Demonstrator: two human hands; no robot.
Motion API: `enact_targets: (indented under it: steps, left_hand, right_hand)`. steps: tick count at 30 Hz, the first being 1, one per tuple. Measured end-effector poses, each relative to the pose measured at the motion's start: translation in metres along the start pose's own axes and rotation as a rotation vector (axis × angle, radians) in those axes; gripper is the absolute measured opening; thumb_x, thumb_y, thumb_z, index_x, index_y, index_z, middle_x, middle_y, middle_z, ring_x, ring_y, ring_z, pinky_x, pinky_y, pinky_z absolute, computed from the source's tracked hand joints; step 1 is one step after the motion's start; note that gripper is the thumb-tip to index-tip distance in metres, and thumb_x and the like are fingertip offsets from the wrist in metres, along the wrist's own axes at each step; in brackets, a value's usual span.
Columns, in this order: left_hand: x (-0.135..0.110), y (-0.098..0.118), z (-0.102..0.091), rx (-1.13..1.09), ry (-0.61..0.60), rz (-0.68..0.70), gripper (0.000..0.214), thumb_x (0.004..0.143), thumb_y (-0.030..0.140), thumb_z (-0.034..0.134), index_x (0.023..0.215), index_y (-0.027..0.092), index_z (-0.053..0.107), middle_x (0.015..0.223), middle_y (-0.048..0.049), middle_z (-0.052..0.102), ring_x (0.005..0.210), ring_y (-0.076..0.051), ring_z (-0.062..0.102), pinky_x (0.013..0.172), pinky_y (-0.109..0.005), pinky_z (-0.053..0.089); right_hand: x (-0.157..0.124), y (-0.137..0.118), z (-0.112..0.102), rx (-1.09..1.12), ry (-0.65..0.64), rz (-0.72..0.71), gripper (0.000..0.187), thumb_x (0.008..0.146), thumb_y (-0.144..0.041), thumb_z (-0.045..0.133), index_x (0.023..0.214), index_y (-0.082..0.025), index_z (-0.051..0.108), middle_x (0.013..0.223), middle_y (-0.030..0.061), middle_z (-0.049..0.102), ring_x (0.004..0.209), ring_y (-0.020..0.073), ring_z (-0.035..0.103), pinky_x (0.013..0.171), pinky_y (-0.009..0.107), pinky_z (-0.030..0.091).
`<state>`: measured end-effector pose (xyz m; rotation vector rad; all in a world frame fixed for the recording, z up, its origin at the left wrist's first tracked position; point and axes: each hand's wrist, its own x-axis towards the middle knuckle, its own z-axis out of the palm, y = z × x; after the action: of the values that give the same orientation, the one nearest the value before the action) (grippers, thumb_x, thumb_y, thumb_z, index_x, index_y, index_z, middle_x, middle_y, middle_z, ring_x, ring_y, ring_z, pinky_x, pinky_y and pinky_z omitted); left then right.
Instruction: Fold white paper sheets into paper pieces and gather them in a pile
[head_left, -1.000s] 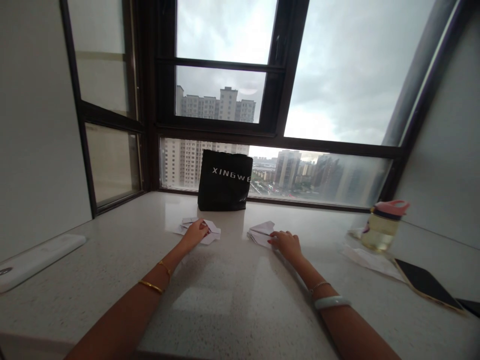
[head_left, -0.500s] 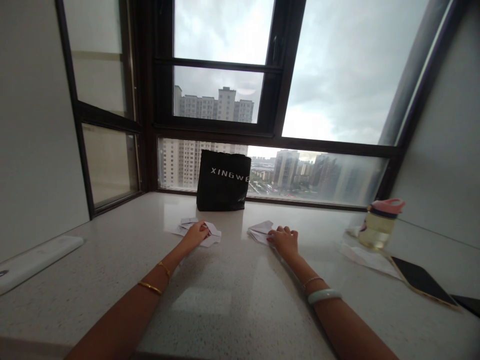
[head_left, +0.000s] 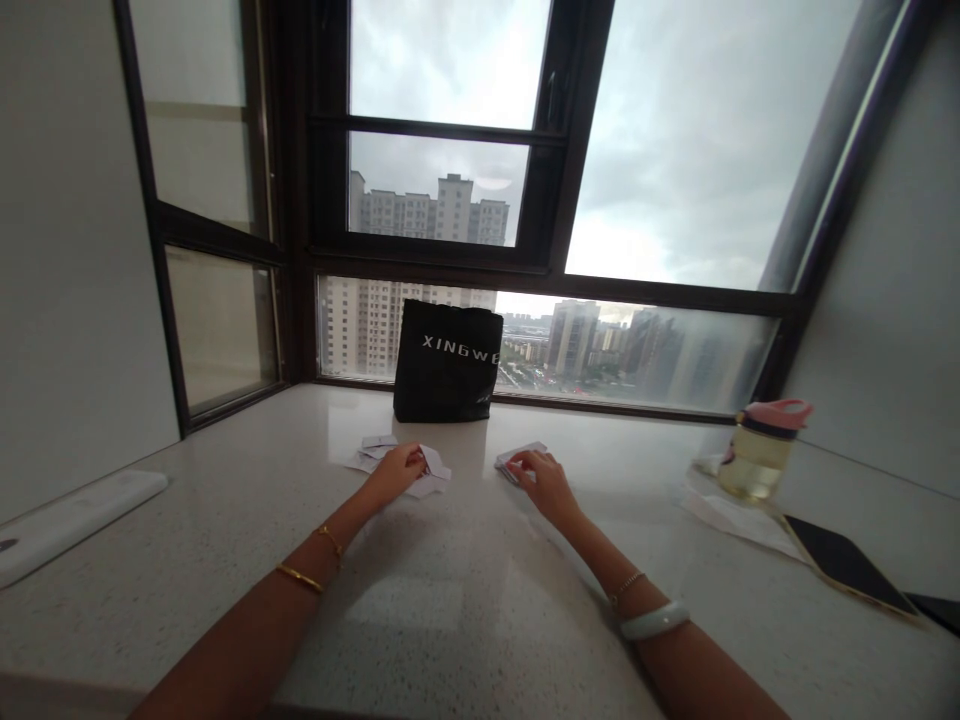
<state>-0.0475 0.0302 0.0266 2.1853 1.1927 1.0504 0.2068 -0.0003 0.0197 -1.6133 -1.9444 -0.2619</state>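
Two folded white paper shapes lie on the pale stone counter [head_left: 465,600] in front of a black bag. My left hand [head_left: 396,470] rests on the left folded paper [head_left: 435,468], its fingers curled and pinching an edge. My right hand [head_left: 541,478] lies on top of the right folded paper [head_left: 514,455], fingers pressed down on it and covering most of it. Both arms reach forward across the counter, with gold bangles on the left wrist and a pale bangle on the right.
A black bag [head_left: 448,362] with white lettering stands against the window. A bottle with a pink lid [head_left: 763,452] stands at the right on white paper, beside a dark phone [head_left: 844,562]. A long white object [head_left: 67,520] lies at the left.
My right hand slid left over the right paper, which now looks flatter and mostly hidden. My left hand shifted slightly right, and the left paper's near flap moved with it.
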Motion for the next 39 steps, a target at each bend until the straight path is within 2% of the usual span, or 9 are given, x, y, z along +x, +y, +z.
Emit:
enact_targets:
  steps: [5, 9, 13, 17, 21, 24, 27, 33, 39]
  left_hand:
    - [-0.009, 0.016, 0.015, -0.024, -0.143, 0.088, 0.013, 0.072, 0.020, 0.040, 0.070, 0.016, 0.052, 0.066, 0.0004, 0.062, 0.061, -0.012, 0.057, 0.054, -0.019, 0.042]
    - [-0.011, 0.023, 0.017, 0.018, -0.188, 0.109, 0.016, 0.073, 0.023, 0.042, 0.083, 0.017, 0.054, 0.069, 0.0017, 0.064, 0.062, -0.011, 0.058, 0.055, -0.018, 0.042]
    - [-0.005, 0.008, -0.004, 0.145, -0.101, 0.054, 0.024, 0.079, 0.028, 0.035, 0.093, 0.018, 0.053, 0.081, -0.0009, 0.064, 0.075, -0.012, 0.058, 0.067, -0.020, 0.042]
    - [-0.002, -0.022, -0.030, 0.376, 0.078, -0.094, 0.025, 0.076, 0.023, 0.039, 0.095, 0.014, 0.052, 0.101, -0.0107, 0.056, 0.097, -0.022, 0.049, 0.084, -0.032, 0.034]
    - [-0.004, -0.046, -0.034, 0.542, 0.133, -0.212, 0.038, 0.074, 0.029, 0.045, 0.110, 0.018, 0.044, 0.119, -0.0113, 0.044, 0.110, -0.027, 0.038, 0.088, -0.038, 0.029]
    - [-0.005, -0.055, -0.028, 0.608, 0.086, -0.225, 0.043, 0.075, 0.031, 0.046, 0.117, 0.023, 0.038, 0.128, -0.0058, 0.037, 0.115, -0.024, 0.032, 0.093, -0.035, 0.025]
    - [-0.005, -0.058, -0.025, 0.657, 0.024, -0.235, 0.045, 0.076, 0.030, 0.045, 0.120, 0.024, 0.034, 0.128, -0.0041, 0.037, 0.117, -0.023, 0.030, 0.093, -0.035, 0.025]
    - [-0.005, -0.054, -0.032, 0.721, -0.112, -0.307, 0.031, 0.082, 0.032, 0.040, 0.110, 0.019, 0.044, 0.108, -0.0089, 0.052, 0.098, -0.023, 0.049, 0.079, -0.040, 0.039]
    - [-0.006, -0.034, -0.042, 0.740, -0.239, -0.349, 0.025, 0.080, 0.029, 0.046, 0.101, 0.016, 0.049, 0.101, -0.0052, 0.052, 0.085, -0.016, 0.053, 0.071, -0.035, 0.045]
  right_hand:
    - [-0.010, -0.045, 0.010, 0.260, -0.146, -0.157, 0.030, 0.070, -0.037, 0.056, 0.095, -0.021, 0.053, 0.079, -0.0012, 0.059, 0.068, 0.0115, 0.052, 0.061, 0.021, 0.038]
    - [-0.014, -0.056, 0.014, 0.369, -0.196, -0.138, 0.010, 0.070, -0.028, 0.056, 0.072, -0.019, 0.056, 0.061, -0.0034, 0.056, 0.057, 0.0104, 0.050, 0.054, 0.021, 0.036]
    - [-0.013, -0.045, 0.014, 0.447, -0.193, -0.057, 0.009, 0.071, -0.025, 0.053, 0.064, -0.018, 0.052, 0.057, -0.0025, 0.053, 0.055, 0.0115, 0.048, 0.052, 0.022, 0.035]
    - [-0.010, -0.034, 0.018, 0.554, -0.232, 0.018, 0.011, 0.070, -0.026, 0.051, 0.063, -0.017, 0.049, 0.054, -0.0028, 0.052, 0.051, 0.0111, 0.048, 0.050, 0.023, 0.036]
    - [-0.010, -0.034, 0.026, 0.708, -0.356, 0.064, 0.017, 0.072, -0.033, 0.047, 0.066, -0.017, 0.047, 0.052, -0.0021, 0.055, 0.043, 0.0094, 0.049, 0.045, 0.021, 0.038]
    - [-0.015, -0.041, 0.030, 0.802, -0.470, 0.073, 0.024, 0.071, -0.039, 0.047, 0.069, -0.015, 0.049, 0.053, -0.0004, 0.059, 0.038, 0.0080, 0.047, 0.040, 0.020, 0.036]
    - [-0.019, -0.046, 0.029, 0.867, -0.532, 0.088, 0.030, 0.070, -0.042, 0.048, 0.079, -0.014, 0.052, 0.053, -0.0007, 0.060, 0.035, 0.0071, 0.045, 0.037, 0.018, 0.033]
    - [-0.020, -0.047, 0.025, 0.940, -0.513, 0.121, 0.038, 0.072, -0.043, 0.046, 0.098, -0.015, 0.048, 0.049, -0.0058, 0.054, 0.036, 0.0064, 0.043, 0.038, 0.018, 0.032]
    - [-0.021, -0.047, 0.026, 0.953, -0.516, 0.117, 0.033, 0.071, -0.037, 0.050, 0.096, -0.016, 0.048, 0.050, -0.0067, 0.054, 0.038, 0.0065, 0.045, 0.039, 0.018, 0.032]
